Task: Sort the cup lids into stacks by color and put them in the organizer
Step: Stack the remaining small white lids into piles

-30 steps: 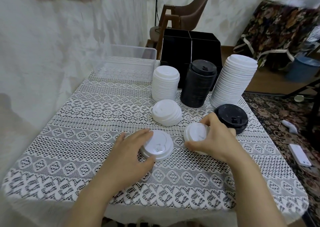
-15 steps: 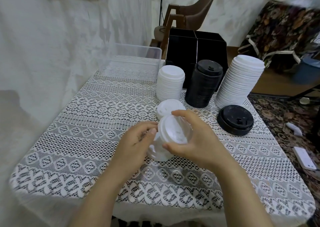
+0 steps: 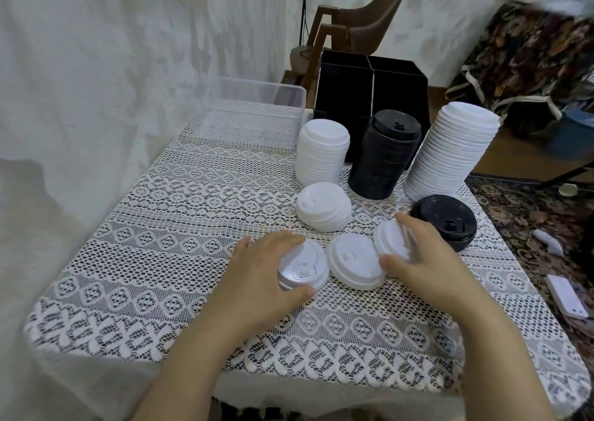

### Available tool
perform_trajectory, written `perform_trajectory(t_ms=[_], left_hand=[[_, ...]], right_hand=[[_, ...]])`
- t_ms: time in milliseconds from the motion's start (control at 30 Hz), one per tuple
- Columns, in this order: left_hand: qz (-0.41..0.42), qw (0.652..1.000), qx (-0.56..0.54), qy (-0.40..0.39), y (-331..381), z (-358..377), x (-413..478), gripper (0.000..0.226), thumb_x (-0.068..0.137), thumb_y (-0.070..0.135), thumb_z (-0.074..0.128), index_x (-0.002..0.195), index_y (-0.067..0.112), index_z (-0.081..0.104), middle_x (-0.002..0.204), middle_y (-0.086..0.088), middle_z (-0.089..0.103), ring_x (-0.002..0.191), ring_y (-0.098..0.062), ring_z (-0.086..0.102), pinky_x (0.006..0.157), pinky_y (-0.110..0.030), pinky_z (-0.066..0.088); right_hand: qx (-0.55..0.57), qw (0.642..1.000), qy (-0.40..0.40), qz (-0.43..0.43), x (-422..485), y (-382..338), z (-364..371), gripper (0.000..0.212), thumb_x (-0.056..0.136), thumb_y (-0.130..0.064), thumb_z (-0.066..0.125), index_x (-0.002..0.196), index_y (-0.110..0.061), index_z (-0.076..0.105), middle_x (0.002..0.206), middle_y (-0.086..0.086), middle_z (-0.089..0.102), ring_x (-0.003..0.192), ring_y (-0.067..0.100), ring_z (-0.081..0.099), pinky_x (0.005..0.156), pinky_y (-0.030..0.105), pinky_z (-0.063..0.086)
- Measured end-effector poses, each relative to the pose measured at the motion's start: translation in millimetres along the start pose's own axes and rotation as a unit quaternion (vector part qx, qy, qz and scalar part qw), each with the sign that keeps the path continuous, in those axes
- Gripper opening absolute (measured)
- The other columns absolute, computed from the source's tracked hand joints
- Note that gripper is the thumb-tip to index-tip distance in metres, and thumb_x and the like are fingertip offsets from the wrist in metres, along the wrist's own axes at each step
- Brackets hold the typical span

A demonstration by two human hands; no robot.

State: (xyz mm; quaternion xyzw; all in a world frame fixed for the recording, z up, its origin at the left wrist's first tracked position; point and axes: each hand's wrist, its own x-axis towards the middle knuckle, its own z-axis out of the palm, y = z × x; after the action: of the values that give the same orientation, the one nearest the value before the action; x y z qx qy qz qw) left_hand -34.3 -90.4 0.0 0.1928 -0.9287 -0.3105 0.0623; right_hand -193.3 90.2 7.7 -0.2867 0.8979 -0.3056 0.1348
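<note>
On the desk (image 3: 160,259), spread with a white lace cloth, a square black divided organizer (image 3: 369,89) stands at the far edge, with a clear plastic rectangular bin (image 3: 254,121) just to its left. In front of the organizer stand three columns of cup lids: a tall leaning stack of white plastic lids (image 3: 450,153) on the right, a stack of black plastic lids (image 3: 382,157) in the middle, and a shorter stack of white lids (image 3: 321,153) on the left. Just nearer lies a low pile of white lids (image 3: 323,206), and to the right a flat black round lid (image 3: 445,216) rests on the cloth.

The left hand (image 3: 260,279) grips the left white lid (image 3: 303,268), fingers curled over its far rim and thumb against the near rim. The right hand (image 3: 427,266) holds the tilted right white lid (image 3: 390,239), thumb at its near edge and fingers wrapped over the far side, slightly blurred. Between them the middle white lid (image 3: 353,261) lies flat on the cloth, just beside both.
</note>
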Motion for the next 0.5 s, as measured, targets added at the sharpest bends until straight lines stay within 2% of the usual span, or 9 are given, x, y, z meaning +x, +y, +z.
perform_trajectory(t_ms=[100, 200, 267, 333, 433, 500], left_hand=[[0.0, 1.0, -0.002, 0.001, -4.0, -4.1, -1.1, 0.073, 0.082, 0.046, 0.069, 0.143, 0.041, 0.03, 0.149, 0.025, 0.024, 0.1, 0.021, 0.002, 0.113, -0.024, -0.007], [-0.008, 1.0, -0.003, 0.001, -6.2, -6.0, -2.5, 0.073, 0.083, 0.045, 0.069, 0.143, 0.043, 0.028, 0.152, 0.025, 0.021, 0.1, 0.018, 0.001, 0.113, -0.025, -0.008], [-0.008, 1.0, -0.002, -0.001, -6.0, -7.0, -3.4, 0.074, 0.083, 0.045, 0.068, 0.144, 0.043, 0.026, 0.153, 0.025, 0.02, 0.1, 0.018, 0.0, 0.108, -0.022, -0.011], [-0.009, 1.0, 0.001, -0.006, -6.5, -7.6, -4.0, 0.076, 0.082, 0.047, 0.068, 0.144, 0.044, 0.024, 0.152, 0.025, 0.019, 0.101, 0.018, -0.001, 0.104, -0.022, -0.014], [-0.006, 1.0, 0.012, -0.006, -9.3, -7.0, -4.7, 0.083, 0.078, 0.054, 0.07, 0.144, 0.046, 0.021, 0.152, 0.025, 0.019, 0.108, 0.017, 0.001, 0.106, -0.024, -0.017], [-0.012, 1.0, 0.013, 0.0, -10.7, -7.0, -5.1, 0.085, 0.078, 0.054, 0.07, 0.145, 0.047, 0.019, 0.152, 0.024, 0.02, 0.104, 0.019, -0.001, 0.106, -0.024, -0.016]], right_hand=[[0.002, 1.0, -0.024, -0.003, 0.2, 2.2, 1.4, 0.074, 0.091, -0.023, 0.063, 0.153, -0.024, 0.022, 0.156, -0.004, 0.026, 0.139, 0.015, 0.031, 0.112, 0.035, 0.026], [-0.016, 0.999, -0.003, -0.036, -0.8, 0.0, 2.1, 0.074, 0.091, -0.025, 0.062, 0.154, -0.025, 0.022, 0.159, -0.009, 0.019, 0.146, 0.012, 0.019, 0.117, 0.034, 0.018], [-0.028, 0.996, 0.017, -0.086, -2.2, -6.8, 1.1, 0.079, 0.088, -0.034, 0.066, 0.153, -0.03, 0.022, 0.158, -0.016, 0.015, 0.146, 0.002, 0.008, 0.12, 0.033, 0.006], [-0.076, 0.99, 0.003, -0.122, -4.0, -16.5, 4.3, 0.089, 0.079, -0.05, 0.071, 0.152, -0.034, 0.023, 0.156, -0.019, 0.018, 0.142, -0.005, 0.003, 0.12, 0.033, -0.009], [-0.186, 0.976, -0.01, -0.115, -4.7, -29.0, 17.2, 0.101, 0.067, -0.071, 0.068, 0.149, -0.035, 0.021, 0.149, -0.013, 0.027, 0.144, 0.003, 0.008, 0.118, 0.04, -0.017], [-0.225, 0.969, -0.002, -0.1, -4.5, -32.9, 21.8, 0.099, 0.069, -0.072, 0.066, 0.148, -0.033, 0.021, 0.145, -0.01, 0.032, 0.142, 0.008, 0.014, 0.118, 0.042, -0.018]])
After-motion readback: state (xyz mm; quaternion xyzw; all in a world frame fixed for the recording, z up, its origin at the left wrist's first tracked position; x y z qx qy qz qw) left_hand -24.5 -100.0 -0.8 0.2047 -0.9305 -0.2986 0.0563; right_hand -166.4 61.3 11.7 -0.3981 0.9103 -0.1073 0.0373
